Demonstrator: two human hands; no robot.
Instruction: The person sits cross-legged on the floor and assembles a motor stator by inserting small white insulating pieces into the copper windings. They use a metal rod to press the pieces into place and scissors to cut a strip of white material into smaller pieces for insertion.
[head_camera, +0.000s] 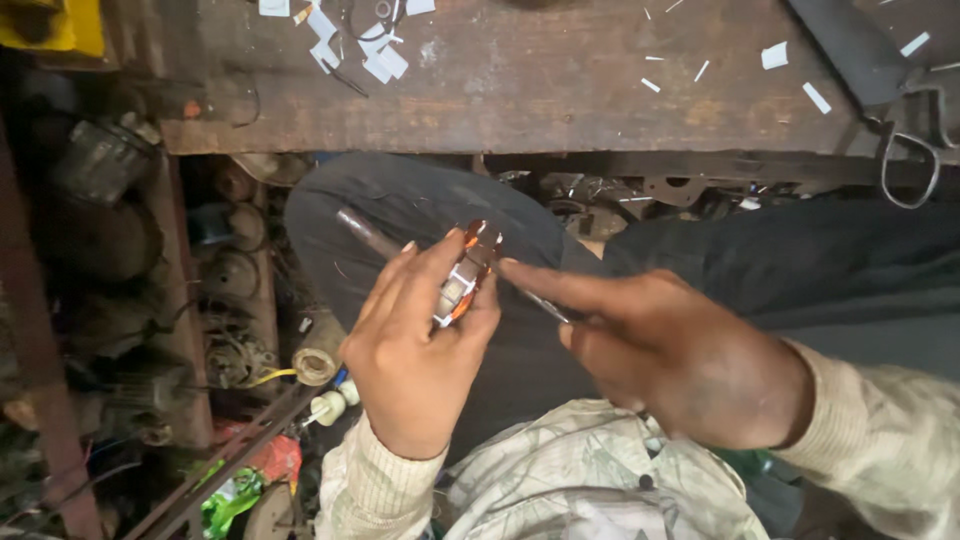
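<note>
Sleeves of pale ribbed cloth frame the bottom of the view, and from them both hands rise over the person's lap. The left hand (415, 350) is closed around a small motor armature (465, 275), thumb on one side and fingers on the other. The armature has a silvery laminated middle with white slot liners and reddish-brown copper windings showing at its top end; a dull grey shaft (365, 232) sticks out up and to the left past the fingertips. Its lower end is hidden inside the palm, so its full length cannot be made out.

The right hand (680, 355) is curled shut on a thin metal tool (540, 303), forefinger stretched along it with the tip touching the armature's side. Only a short stretch of the tool shows; its handle is buried in the fist and its point is lost behind the armature.

Under the hands lies a dark trouser knee (420, 205). Beyond it runs a worn wooden workbench (520, 100) strewn with white paper scraps (380, 60), and scissors (910, 150) lie at its right edge, partly cut off. On the left, dusty motor parts (230, 330) sit in deep shadow and are hard to tell apart.
</note>
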